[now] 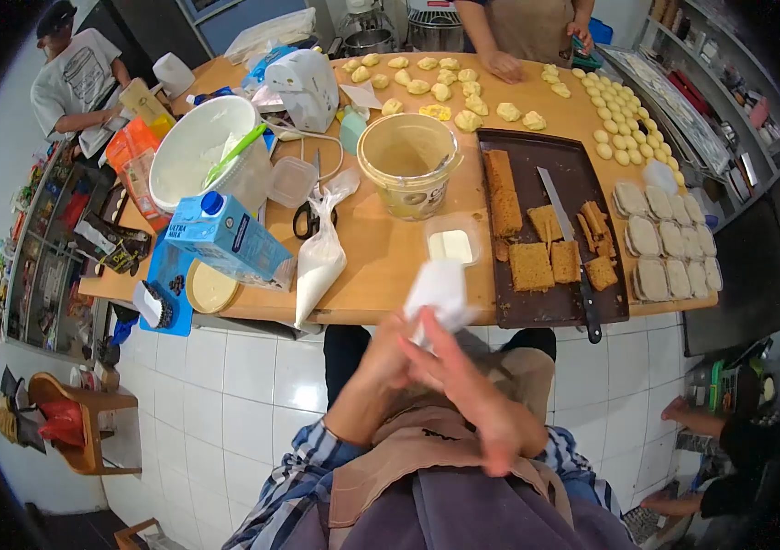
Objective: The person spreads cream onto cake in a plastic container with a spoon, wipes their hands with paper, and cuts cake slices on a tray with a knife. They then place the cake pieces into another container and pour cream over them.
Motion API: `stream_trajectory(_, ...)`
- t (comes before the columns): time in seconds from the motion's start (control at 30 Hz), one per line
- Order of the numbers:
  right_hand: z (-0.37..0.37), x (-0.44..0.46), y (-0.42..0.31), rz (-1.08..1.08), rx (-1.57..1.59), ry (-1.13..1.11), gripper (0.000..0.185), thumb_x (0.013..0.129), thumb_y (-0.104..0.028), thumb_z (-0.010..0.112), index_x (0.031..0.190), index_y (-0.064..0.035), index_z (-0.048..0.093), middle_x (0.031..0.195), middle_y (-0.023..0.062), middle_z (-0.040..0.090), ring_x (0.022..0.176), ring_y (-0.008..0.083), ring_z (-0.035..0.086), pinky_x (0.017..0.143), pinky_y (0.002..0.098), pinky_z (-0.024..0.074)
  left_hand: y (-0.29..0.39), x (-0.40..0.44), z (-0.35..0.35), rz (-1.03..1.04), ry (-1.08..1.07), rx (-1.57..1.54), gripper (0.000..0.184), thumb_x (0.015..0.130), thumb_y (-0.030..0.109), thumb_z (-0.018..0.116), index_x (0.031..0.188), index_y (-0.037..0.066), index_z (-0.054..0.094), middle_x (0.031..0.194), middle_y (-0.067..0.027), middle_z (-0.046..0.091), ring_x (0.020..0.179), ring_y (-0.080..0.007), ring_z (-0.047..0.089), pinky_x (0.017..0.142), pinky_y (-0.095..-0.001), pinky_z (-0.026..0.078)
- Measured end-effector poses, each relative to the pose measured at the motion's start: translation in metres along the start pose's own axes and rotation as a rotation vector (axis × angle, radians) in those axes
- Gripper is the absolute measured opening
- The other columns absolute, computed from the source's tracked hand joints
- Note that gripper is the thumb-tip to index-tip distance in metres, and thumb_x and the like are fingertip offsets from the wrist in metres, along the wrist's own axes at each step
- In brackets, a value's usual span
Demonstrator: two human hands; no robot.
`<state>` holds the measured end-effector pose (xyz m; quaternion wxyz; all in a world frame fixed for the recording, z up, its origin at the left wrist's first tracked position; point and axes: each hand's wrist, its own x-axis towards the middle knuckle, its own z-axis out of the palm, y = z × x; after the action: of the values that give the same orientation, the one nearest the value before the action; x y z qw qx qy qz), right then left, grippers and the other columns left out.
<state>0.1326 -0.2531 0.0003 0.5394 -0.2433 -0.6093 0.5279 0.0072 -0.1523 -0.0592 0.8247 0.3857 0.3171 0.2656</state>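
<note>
In front of my apron, near the table's front edge, both hands are close together. My left hand (379, 353) is closed around the lower end of a white paper-like thing (441, 286), smeared by motion. My right hand (474, 390) lies against it with fingertips touching the white thing; movement blurs its fingers. Just beyond is a small clear tub (453, 246) with white contents. To the right, a dark tray (537, 307) holds brown cake pieces (503, 197) and a long knife (559, 215), its black handle over the front rim.
A filled piping bag (321, 261), scissors (303, 223), a blue milk carton (230, 240), a white bowl (170, 174) and a cream bucket (408, 197) stand left. Dough pieces (445, 78) and packed boxes (670, 243) lie beyond. Other people (87, 82) are around the table.
</note>
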Motion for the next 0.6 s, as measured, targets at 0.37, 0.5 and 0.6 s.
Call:
stream_trajectory(0.37,-0.001,0.022,0.037,-0.032,-0.168,0.315,0.117,0.071,-0.086,0.026,0.143,-0.004,-0.016,0.15,0.021,-0.015,0.132,0.0422,0.026,0.108,0.0478,0.0158,-0.013,-0.017,0.04,0.071,-0.052,-0.189,0.049,0.097,0.029,0.043,0.132,-0.004,0.035,0.122,-0.0159,0.052,0.103,-0.026,0.058,0.09,-0.0357,0.046)
stream_trajectory(0.5,0.004,0.017,0.063,-0.052,-0.485,0.237,0.122,0.071,-0.085,0.03,0.14,0.0031,-0.018,0.147,0.027,-0.018,0.137,0.042,0.009,0.11,0.045,0.0064,-0.014,-0.016,0.03,0.141,0.12,-0.021,0.047,0.097,0.033,0.041,0.126,-0.004,0.038,0.111,-0.0217,0.057,0.096,-0.0293,0.062,0.082,-0.0375,0.05)
stream_trajectory(0.6,0.013,0.014,0.061,-0.039,-0.51,0.152,0.119,0.074,-0.078,0.042,0.141,0.0004,-0.017,0.145,0.033,-0.016,0.137,0.0444,0.002,0.109,0.0469,0.0097,-0.003,-0.01,0.022,0.158,0.286,0.133,0.04,0.096,0.038,0.044,0.1,-0.001,0.051,0.077,-0.015,0.064,0.07,-0.0235,0.064,0.068,-0.0341,0.052)
